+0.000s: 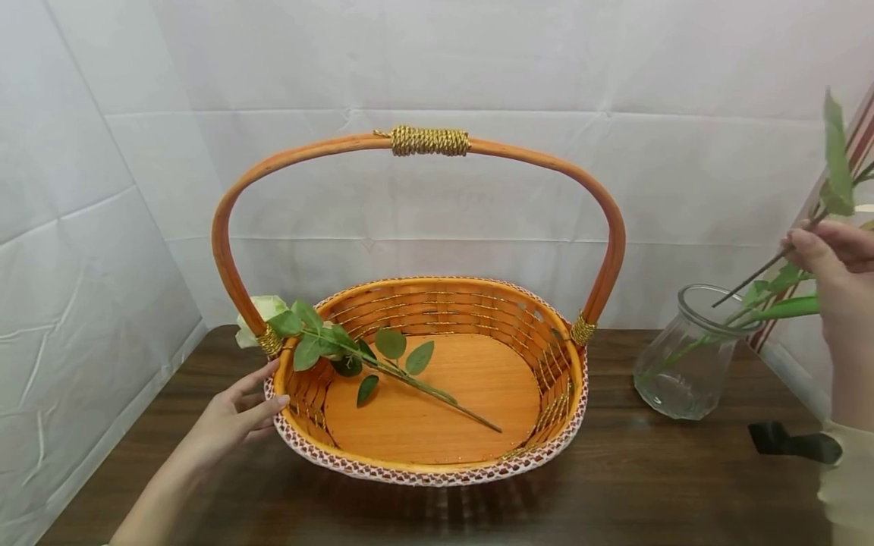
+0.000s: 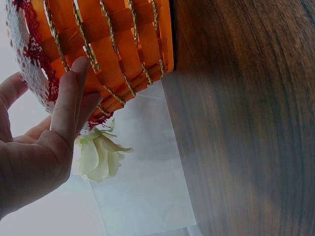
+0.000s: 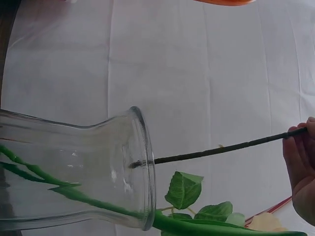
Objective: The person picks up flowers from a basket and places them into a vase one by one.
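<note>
While my left hand [image 1: 225, 417] steadies the left rim of the orange basket [image 1: 444, 353] in the head view, my right hand [image 1: 836, 254] is raised at the far right, thumb and fingers pinched on a dark, leafy stem [image 1: 758, 271]. That stem's lower tip sits at the mouth of the glass vase [image 1: 686, 390], which stands toward the right of the dark wooden surface [image 1: 649, 478] with a green stem [image 1: 690, 349] leaning in it. A pale rose [image 1: 344, 345] lies across the basket, its bloom past the left rim and its bare end pointing near and right. A black object [image 1: 795, 444] I can't identify lies nearer than the vase, at right.

From the left wrist, the fingers lie fairly straight against the woven outer wall, thumb at the lace-trimmed rim; I read that as a light clamp on the basket's edge. The bloom hangs just beyond.

From the right wrist, the dark stem's end appears just inside the vase's rim, most of its length outside; the green stem reaches far deeper.

I judge the work partway: one rose in the basket, one stem in the vase. The held stem remains to be settled; whether it's going in or coming out, I can't tell.
</note>
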The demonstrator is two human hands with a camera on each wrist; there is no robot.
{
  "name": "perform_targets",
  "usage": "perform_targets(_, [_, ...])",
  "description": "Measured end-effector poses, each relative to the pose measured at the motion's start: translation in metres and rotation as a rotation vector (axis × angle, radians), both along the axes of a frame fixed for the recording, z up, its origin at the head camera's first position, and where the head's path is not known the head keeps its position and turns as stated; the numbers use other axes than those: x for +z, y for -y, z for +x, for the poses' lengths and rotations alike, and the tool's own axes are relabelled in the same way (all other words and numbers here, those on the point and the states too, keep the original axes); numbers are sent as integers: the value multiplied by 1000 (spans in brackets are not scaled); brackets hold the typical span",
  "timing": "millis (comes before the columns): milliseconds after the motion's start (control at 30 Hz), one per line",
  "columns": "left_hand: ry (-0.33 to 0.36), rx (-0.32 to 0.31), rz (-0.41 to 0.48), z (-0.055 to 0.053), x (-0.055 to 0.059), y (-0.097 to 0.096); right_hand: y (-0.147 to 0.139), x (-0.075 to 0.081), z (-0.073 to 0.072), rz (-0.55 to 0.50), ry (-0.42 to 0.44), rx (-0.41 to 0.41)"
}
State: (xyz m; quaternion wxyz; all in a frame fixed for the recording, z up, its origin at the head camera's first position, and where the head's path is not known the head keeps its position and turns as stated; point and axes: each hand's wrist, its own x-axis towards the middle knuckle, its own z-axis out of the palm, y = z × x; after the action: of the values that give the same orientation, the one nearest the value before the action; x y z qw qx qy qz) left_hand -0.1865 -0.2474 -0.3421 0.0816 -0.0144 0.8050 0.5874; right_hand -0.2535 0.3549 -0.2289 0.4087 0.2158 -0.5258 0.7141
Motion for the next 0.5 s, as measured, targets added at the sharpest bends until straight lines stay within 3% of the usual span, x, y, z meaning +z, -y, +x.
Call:
perform_targets(133, [-3, 1, -1, 0, 0, 0, 0, -3, -1, 74, -1, -40])
perform_targets(267, [-2, 2, -6, 0, 0, 0, 0, -4, 0, 166, 57, -166])
perform_targets(500, [-2, 3, -9, 0, 0, -1, 1, -7, 1, 415, 230, -501])
